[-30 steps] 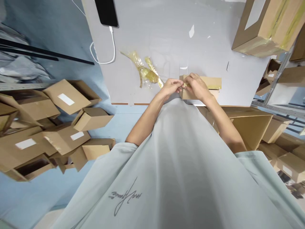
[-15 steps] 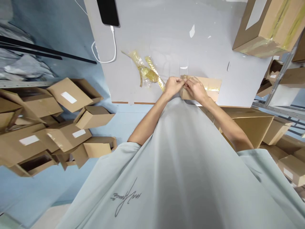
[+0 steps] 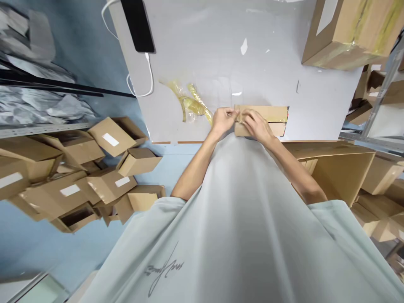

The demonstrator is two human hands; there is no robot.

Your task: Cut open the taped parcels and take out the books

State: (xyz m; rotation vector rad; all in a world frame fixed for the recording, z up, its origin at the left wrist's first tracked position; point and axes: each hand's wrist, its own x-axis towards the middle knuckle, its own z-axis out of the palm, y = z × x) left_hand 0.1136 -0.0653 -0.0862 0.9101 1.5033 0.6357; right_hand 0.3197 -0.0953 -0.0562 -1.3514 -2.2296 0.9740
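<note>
A small brown cardboard box (image 3: 277, 113) lies on the white table right against my shirt, a dark seam running along its top. At its left end, my left hand (image 3: 223, 120) is closed in a pinch. My right hand (image 3: 257, 126) rests over the box's left half, its fingers curled and closed. Between the fingertips of both hands is a crumpled strip of packing tape (image 3: 240, 115), partly hidden by the fingers. Left of my hands, loose pieces of yellowish used tape (image 3: 193, 105) lie on the table.
A black phone (image 3: 138, 25) with a white cable (image 3: 150, 73) lies at the table's left edge. At the right back stands a large taped carton (image 3: 350, 42). Several opened cartons (image 3: 110, 185) are piled on the left floor, and a big open carton (image 3: 347, 172) stands below the table's right front.
The tape that crossed the right part of the small box's top is off, and the seam there now shows dark and parted. My hands stay at its left end. The view has shifted slightly.
</note>
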